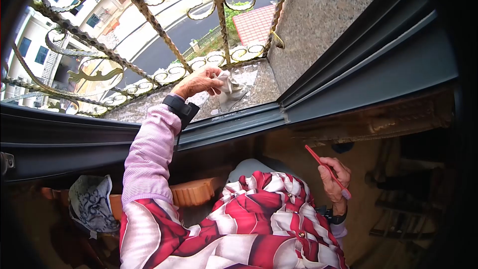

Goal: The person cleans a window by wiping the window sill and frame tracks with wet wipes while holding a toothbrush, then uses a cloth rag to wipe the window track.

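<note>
My left hand [201,82] reaches out over the stone window sill [261,82], its fingers closed on a crumpled grey cloth [231,91]. The cloth hangs down against the sill, just beyond the window track [239,119]. Lower right, inside the room, my right hand [336,178] holds a red toothbrush [318,158]. The brush's bristles point down toward my wrist, and its plain end points up and left.
An ornate metal grille [159,27] stands outside the sill, with a street below. A dark window frame [368,79] runs along the right. A wooden chair part [194,192] and a patterned cloth item [93,203] are at the lower left.
</note>
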Demonstrator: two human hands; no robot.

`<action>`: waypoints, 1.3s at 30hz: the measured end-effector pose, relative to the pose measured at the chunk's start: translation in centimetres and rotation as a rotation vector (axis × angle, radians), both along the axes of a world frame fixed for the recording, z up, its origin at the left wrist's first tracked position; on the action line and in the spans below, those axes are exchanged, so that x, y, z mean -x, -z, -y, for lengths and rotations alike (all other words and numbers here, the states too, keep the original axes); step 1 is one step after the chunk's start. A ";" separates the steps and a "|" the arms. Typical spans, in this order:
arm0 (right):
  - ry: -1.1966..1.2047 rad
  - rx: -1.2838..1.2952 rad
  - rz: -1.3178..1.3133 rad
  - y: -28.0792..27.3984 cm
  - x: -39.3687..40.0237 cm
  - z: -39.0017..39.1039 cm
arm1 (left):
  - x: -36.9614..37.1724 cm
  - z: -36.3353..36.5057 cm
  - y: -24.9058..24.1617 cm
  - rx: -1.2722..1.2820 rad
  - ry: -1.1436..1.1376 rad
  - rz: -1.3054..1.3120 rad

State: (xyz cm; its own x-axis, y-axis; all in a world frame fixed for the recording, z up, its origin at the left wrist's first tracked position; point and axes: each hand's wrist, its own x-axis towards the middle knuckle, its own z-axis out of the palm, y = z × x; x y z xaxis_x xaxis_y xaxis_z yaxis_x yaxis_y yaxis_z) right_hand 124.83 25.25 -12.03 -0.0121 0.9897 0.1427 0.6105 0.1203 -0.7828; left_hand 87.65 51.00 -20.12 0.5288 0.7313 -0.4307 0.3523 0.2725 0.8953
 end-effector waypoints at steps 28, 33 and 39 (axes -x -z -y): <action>-0.019 0.000 -0.008 0.2 -0.1 -0.2 | -3.4 1.6 0.9 -0.793 -0.047 -0.538; -0.002 0.042 -0.028 0.4 -0.1 0.0 | -3.5 1.8 0.5 -0.649 0.391 -0.374; -0.003 0.013 0.000 0.4 -0.3 -0.1 | -4.6 2.5 3.7 -0.995 0.530 -0.424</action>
